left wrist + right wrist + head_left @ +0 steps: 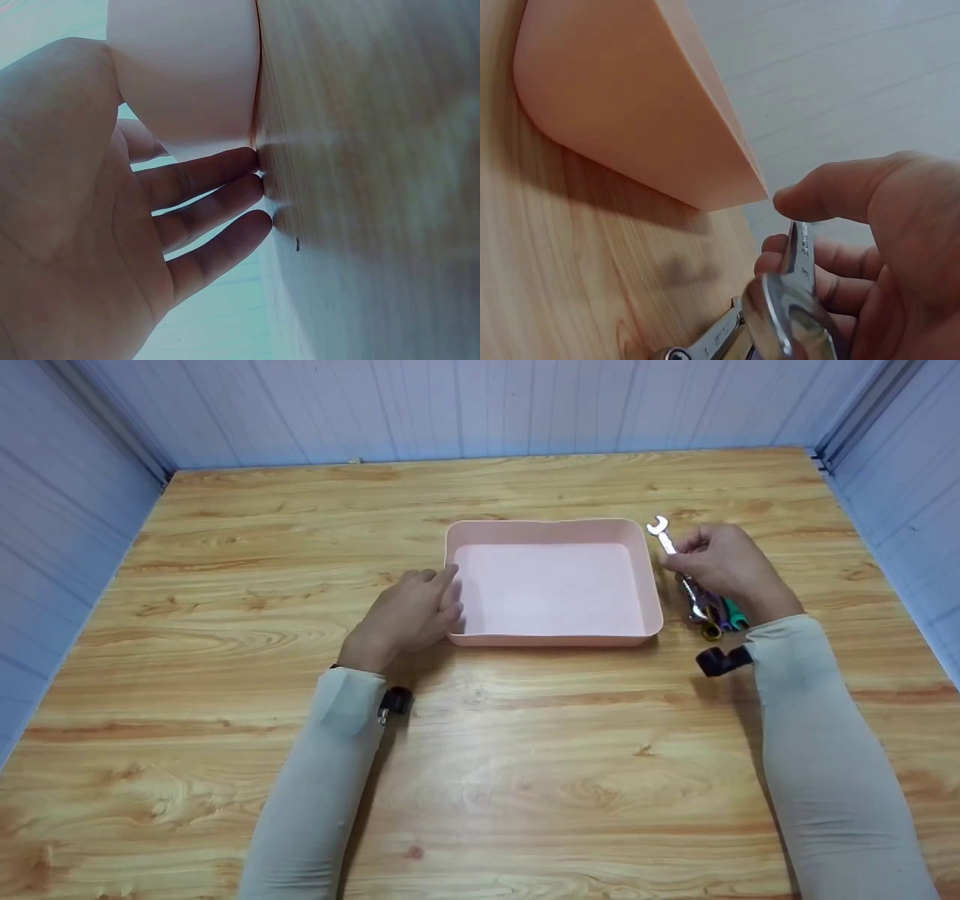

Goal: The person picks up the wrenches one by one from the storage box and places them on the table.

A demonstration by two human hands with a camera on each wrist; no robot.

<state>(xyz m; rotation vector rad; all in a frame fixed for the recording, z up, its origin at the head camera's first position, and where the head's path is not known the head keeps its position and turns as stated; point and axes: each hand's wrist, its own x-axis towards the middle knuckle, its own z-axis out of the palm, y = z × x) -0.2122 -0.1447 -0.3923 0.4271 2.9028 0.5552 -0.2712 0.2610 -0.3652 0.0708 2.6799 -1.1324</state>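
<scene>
A shallow pink tray (pixel 551 640) sits on the wooden table. At its left side my left hand (pixel 411 611) holds the wall, thumb over the rim and fingers along the outside. In the left wrist view, several of these fingers (pixel 217 210) reach down to the tabletop. To the right of the tray, my right hand (pixel 731 566) pinches a shiny open-end wrench (pixel 664 538) between thumb and fingers, its far end pointing toward the back. Beneath that hand lies a small pile of wrenches (pixel 711 631), with silver, gold, purple and green showing; the hand partly hides them.
Bare wooden tabletop (pixel 480 780) stretches in front of the tray and to its left. Pale panelled walls (pixel 487 409) enclose the back and both sides. A small black camera (pixel 396 701) is strapped at the left wrist, another camera (pixel 721 661) at the right.
</scene>
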